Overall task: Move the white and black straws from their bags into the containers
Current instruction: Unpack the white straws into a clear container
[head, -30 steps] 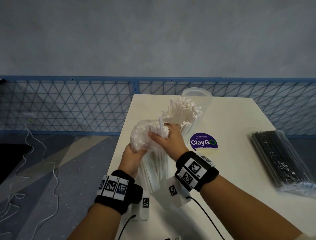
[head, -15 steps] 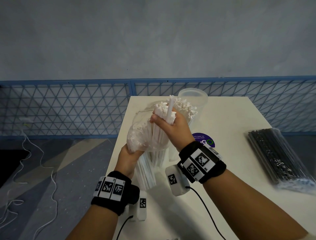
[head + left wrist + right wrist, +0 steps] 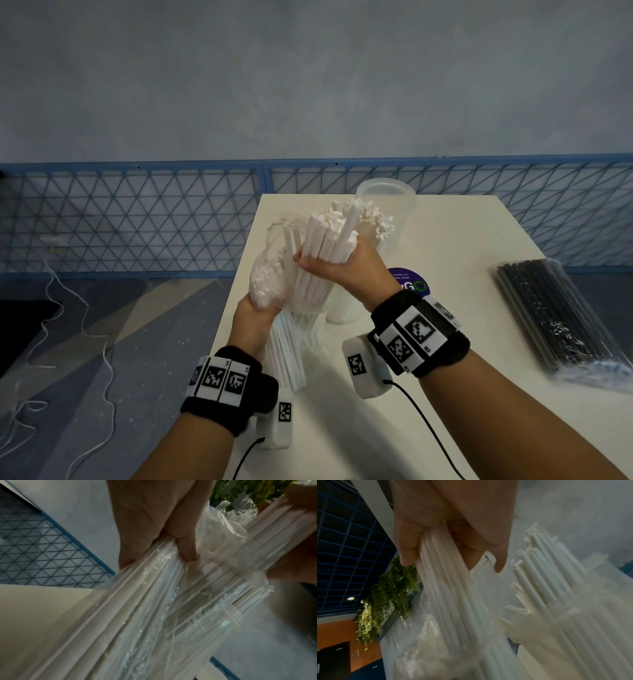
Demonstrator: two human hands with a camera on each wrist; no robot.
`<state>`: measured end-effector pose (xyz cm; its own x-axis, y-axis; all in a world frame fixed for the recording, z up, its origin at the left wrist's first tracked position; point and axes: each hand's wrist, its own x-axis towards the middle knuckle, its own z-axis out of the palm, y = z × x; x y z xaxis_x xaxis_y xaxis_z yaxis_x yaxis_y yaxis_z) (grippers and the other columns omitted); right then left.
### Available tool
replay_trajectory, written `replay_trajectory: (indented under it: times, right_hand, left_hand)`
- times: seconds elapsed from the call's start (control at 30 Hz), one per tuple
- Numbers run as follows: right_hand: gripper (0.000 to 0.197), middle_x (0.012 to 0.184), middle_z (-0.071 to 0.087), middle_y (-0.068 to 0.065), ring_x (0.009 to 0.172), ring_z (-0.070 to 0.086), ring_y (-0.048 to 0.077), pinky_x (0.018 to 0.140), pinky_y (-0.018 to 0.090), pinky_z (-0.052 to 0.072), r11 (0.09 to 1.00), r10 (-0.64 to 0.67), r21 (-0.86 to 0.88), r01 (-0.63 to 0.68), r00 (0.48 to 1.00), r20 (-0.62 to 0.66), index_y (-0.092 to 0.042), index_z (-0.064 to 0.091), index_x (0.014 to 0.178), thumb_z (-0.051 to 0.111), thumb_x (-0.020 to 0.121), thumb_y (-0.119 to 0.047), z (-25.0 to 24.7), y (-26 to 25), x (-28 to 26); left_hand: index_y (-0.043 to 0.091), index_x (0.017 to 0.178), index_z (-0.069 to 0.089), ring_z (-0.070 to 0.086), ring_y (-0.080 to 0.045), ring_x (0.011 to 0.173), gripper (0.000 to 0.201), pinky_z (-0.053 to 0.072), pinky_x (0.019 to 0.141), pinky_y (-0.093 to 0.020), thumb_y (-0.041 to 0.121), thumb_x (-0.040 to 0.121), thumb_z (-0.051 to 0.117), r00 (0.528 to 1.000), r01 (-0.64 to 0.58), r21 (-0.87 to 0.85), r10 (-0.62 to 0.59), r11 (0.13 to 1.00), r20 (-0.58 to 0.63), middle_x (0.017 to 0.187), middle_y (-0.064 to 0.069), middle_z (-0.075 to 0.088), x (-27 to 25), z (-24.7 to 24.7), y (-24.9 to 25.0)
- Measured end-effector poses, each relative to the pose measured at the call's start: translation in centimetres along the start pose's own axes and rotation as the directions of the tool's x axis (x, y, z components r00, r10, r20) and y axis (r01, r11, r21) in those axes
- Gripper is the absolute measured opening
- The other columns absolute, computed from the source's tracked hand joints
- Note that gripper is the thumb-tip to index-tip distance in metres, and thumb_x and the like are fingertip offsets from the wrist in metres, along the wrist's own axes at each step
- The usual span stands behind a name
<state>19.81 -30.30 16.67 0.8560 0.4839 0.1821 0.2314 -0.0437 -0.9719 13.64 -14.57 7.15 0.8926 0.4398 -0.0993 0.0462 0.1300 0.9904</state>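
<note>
Black straws bag right | purple sticker behind hands

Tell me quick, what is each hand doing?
Left hand: grips the clear plastic bag.
Right hand: grips a bunch of white straws.

White straws; clear bag; black straws; cream table; purple sticker; blue triangular-mesh fence; black-and-white checkered wristbands.
</note>
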Motion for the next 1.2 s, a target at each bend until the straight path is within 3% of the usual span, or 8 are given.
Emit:
replay_trajectory:
  times: [0.2, 0.37, 0.47, 0.63, 0.8, 0.97, 1.1, 1.2]
  right_hand:
    - [0.035, 0.107, 0.071, 0.005, 0.101, 0.065, 0.016, 0.094, 0.035, 0.051, 0.985, 0.134, -0.122, -0.119, 0.983, 0.122, -0.011, 0.068, 0.107, 0.076, 0.074, -0.018, 1.3, 3.0, -1.8]
    - [0.033, 0.111, 0.069, 0.005, 0.104, 0.064, 0.014, 0.09, 0.024, 0.052, 0.994, 0.102, 0.028, -0.106, 0.989, 0.108, -0.007, 0.065, 0.113, 0.07, 0.081, -0.013, 0.6, 1.9, -1.5]
    - [0.028, 0.103, 0.068, 0.005, 0.1, 0.064, 0.019, 0.089, 0.03, 0.052, 0.991, 0.063, 0.114, -0.071, 0.995, 0.08, -0.01, 0.064, 0.107, 0.071, 0.08, -0.012, 0.1, 0.7, -0.9]
    - [0.009, 0.076, 0.069, -0.007, 0.091, 0.067, 0.024, 0.088, 0.038, 0.053, 0.932, -0.053, 0.349, 0.095, 0.991, -0.127, -0.019, 0.062, 0.086, 0.067, 0.081, -0.012, -1.7, -2.2, 0.2]
    - [0.003, 0.066, 0.067, -0.007, 0.078, 0.067, 0.016, 0.078, 0.035, 0.056, 0.798, 0.084, 0.59, 0.121, 0.948, -0.308, -0.014, 0.059, 0.088, 0.06, 0.087, -0.011, -3.0, -2.7, 2.0]
    - [0.011, 0.061, 0.067, -0.002, 0.065, 0.066, 0.013, 0.065, 0.025, 0.056, 0.716, 0.229, 0.681, 0.155, 0.869, -0.438, -0.01, 0.061, 0.079, 0.064, 0.082, 0.0, -2.9, -1.4, 2.8]
    - [0.016, 0.076, 0.062, 0.007, 0.066, 0.064, 0.013, 0.067, 0.025, 0.056, 0.703, 0.267, 0.688, 0.18, 0.83, -0.49, -0.01, 0.058, 0.085, 0.065, 0.08, 0.003, -3.4, -1.1, 3.5]
    - [0.017, 0.076, 0.061, 0.009, 0.062, 0.063, 0.013, 0.062, 0.023, 0.054, 0.694, 0.273, 0.679, 0.239, 0.785, -0.555, -0.009, 0.057, 0.088, 0.064, 0.08, 0.005, -4.1, -1.5, 4.1]
  left_hand:
    - [0.015, 0.111, 0.065, 0.065, -0.025, 0.104, 0.044, 0.053, 0.086, -0.039, 0.024, 0.07, 0.077, 1.0, 0.016, 0.033, -0.016, 0.999, -0.006, 0.106, -0.007, 0.071, 0.3, 0.6, -0.4]
    - [0.009, 0.116, 0.062, 0.064, -0.031, 0.106, 0.073, 0.048, 0.095, -0.056, 0.044, 0.054, 0.077, 1.0, 0.031, -0.027, -0.031, 0.999, 0.004, 0.109, -0.014, 0.07, 0.3, 0.8, 0.2]
    - [0.008, 0.117, 0.062, 0.063, -0.031, 0.109, 0.069, 0.046, 0.099, -0.057, 0.04, 0.059, 0.079, 0.998, 0.058, -0.047, -0.056, 0.997, 0.03, 0.111, -0.014, 0.069, 0.5, 1.0, 0.1]
    - [0.012, 0.103, 0.069, 0.065, -0.034, 0.105, 0.068, 0.047, 0.095, -0.06, 0.044, 0.045, 0.085, 0.985, 0.162, -0.081, -0.166, 0.983, -0.051, 0.105, -0.013, 0.072, 0.4, -0.2, -1.7]
    - [0.014, 0.099, 0.067, 0.069, -0.028, 0.095, 0.02, 0.053, 0.089, -0.049, 0.014, 0.08, 0.071, 0.987, 0.149, -0.152, -0.156, 0.977, -0.035, 0.099, -0.01, 0.072, 0.0, -1.1, -1.7]
    - [0.007, 0.118, 0.062, 0.067, -0.028, 0.101, 0.068, 0.052, 0.09, -0.048, 0.029, 0.057, 0.085, 0.999, 0.028, -0.122, -0.033, 0.992, -0.034, 0.107, -0.012, 0.07, 0.0, -0.8, -0.7]
    - [0.011, 0.117, 0.063, 0.066, -0.028, 0.105, 0.06, 0.051, 0.092, -0.048, 0.028, 0.062, 0.08, 0.999, 0.004, -0.119, -0.009, 0.993, -0.041, 0.11, -0.01, 0.07, 0.1, -1.1, -0.5]
    - [0.017, 0.119, 0.062, 0.063, -0.028, 0.11, 0.076, 0.046, 0.099, -0.053, 0.043, 0.052, 0.086, 0.995, 0.0, -0.17, -0.016, 0.985, -0.095, 0.115, -0.008, 0.069, 0.5, -1.3, -0.9]
